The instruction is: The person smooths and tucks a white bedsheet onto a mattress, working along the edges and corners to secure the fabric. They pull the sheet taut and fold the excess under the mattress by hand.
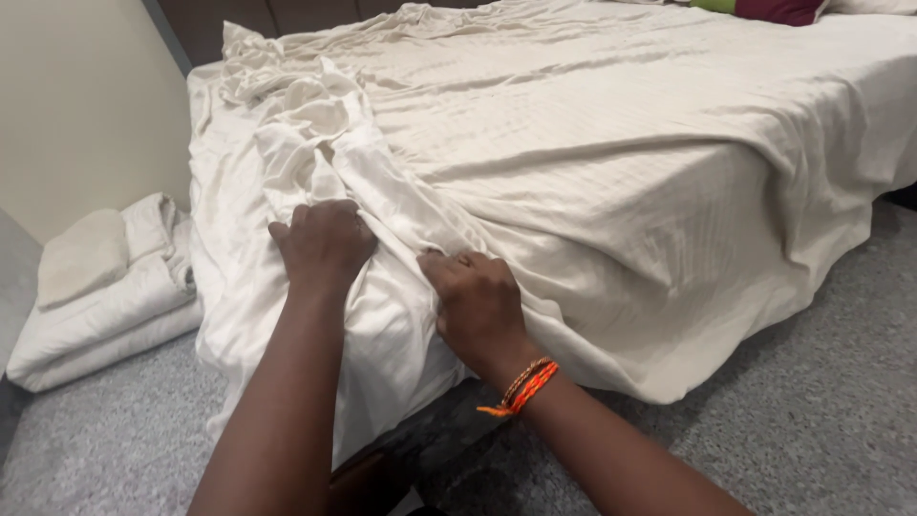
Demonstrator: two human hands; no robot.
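Lying at far left on the grey speckled floor (124, 430): a folded white quilt (95, 320) with a flat cream pillow (81, 258) resting on top, near the plain cream wall (86, 96).

Gripping next, at the corner of the bed: the left hand (323, 244), fingers curled down and clenched into a bunched fold of the cream striped cotton bedsheet (611, 162). Rising above this hand, a crumpled ridge of the same sheet.

Grasping just beside it: the right hand (476, 304), closed tight on another fold of the sheet, with an orange and red thread bracelet (521, 387) sitting on the wrist.

Spreading to the right over the whole mattress and hanging down the side toward the floor: the sheet, wrinkled. Showing at the top right edge, a maroon and green cushion (769, 9).
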